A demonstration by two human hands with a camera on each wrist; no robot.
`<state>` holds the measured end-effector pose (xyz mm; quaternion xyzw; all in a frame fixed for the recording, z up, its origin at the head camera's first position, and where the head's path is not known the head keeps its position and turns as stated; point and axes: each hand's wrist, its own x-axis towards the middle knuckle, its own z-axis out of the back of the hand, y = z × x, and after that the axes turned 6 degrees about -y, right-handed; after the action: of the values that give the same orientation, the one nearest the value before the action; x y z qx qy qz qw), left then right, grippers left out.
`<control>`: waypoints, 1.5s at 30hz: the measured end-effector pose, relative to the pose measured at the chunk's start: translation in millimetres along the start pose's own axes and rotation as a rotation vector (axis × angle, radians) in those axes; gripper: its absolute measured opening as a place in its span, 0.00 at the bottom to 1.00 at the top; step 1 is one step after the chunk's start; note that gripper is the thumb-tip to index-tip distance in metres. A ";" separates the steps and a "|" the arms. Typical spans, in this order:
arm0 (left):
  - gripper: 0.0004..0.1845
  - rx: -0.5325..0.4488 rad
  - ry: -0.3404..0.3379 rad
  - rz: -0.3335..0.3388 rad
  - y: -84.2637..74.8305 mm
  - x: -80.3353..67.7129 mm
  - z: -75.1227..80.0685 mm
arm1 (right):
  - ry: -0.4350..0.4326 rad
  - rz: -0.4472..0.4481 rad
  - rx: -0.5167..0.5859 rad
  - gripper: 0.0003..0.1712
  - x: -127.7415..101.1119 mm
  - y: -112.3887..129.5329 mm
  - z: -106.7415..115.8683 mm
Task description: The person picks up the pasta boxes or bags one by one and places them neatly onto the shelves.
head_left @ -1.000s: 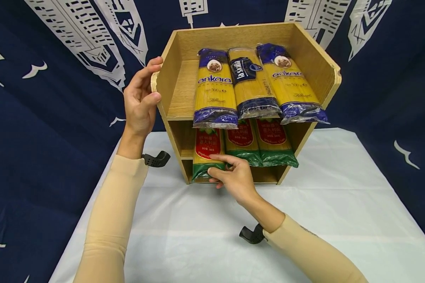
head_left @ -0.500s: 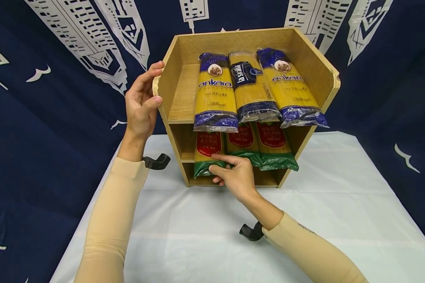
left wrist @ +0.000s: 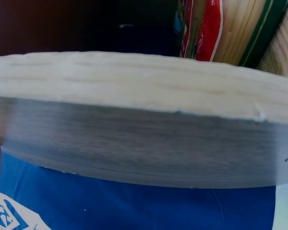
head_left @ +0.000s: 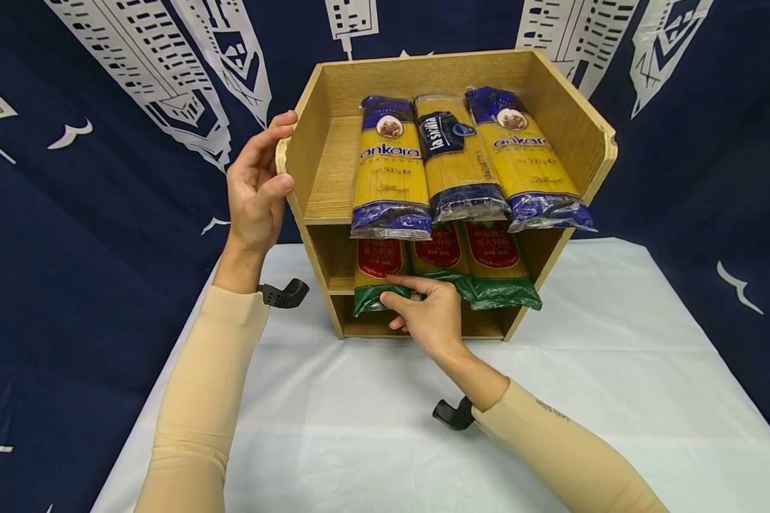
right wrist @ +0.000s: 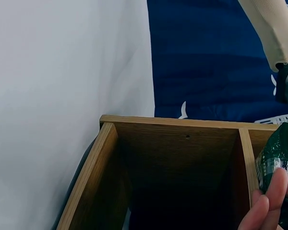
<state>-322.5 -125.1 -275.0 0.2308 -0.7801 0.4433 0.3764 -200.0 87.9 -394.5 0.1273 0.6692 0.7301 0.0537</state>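
Note:
A wooden shelf unit (head_left: pixel 577 135) stands on a white-clothed table. Its top shelf holds three blue-and-yellow spaghetti packs (head_left: pixel 391 171). The middle shelf holds three packs with red labels and green ends. My right hand (head_left: pixel 423 313) pinches the green end of the leftmost red-and-green pack (head_left: pixel 375 267), thumb on top, fingers beneath; its fingertips (right wrist: pixel 269 201) show against the green wrapper (right wrist: pixel 276 158) in the right wrist view. My left hand (head_left: pixel 257 185) grips the front edge of the shelf's left wall (head_left: pixel 295 153), which fills the left wrist view (left wrist: pixel 144 120).
The bottom compartment (right wrist: pixel 182 172) of the shelf looks dark and bare. White tablecloth (head_left: pixel 372 427) stretches in front of the shelf. A dark blue backdrop with white building prints (head_left: pixel 135 64) hangs behind and to both sides.
My right hand has slid the leftmost red-and-green pack slightly deeper into the middle shelf. The left hand has stayed on the shelf's wall.

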 end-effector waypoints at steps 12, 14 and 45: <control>0.28 0.002 -0.005 0.005 -1.1 -1.1 -0.1 | -0.089 0.035 -0.032 0.13 3.4 -3.8 -7.3; 0.28 -0.001 -0.003 0.004 -0.8 -1.0 -0.1 | -0.104 0.042 -0.034 0.13 3.4 -4.0 -8.6; 0.28 0.005 -0.002 0.001 -1.6 -1.0 -2.5 | 0.430 -0.112 0.269 0.29 -34.7 4.9 20.8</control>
<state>-319.9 -123.8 -274.2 0.2318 -0.7796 0.4450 0.3747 -160.8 98.8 -392.1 -0.0622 0.7622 0.6409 -0.0671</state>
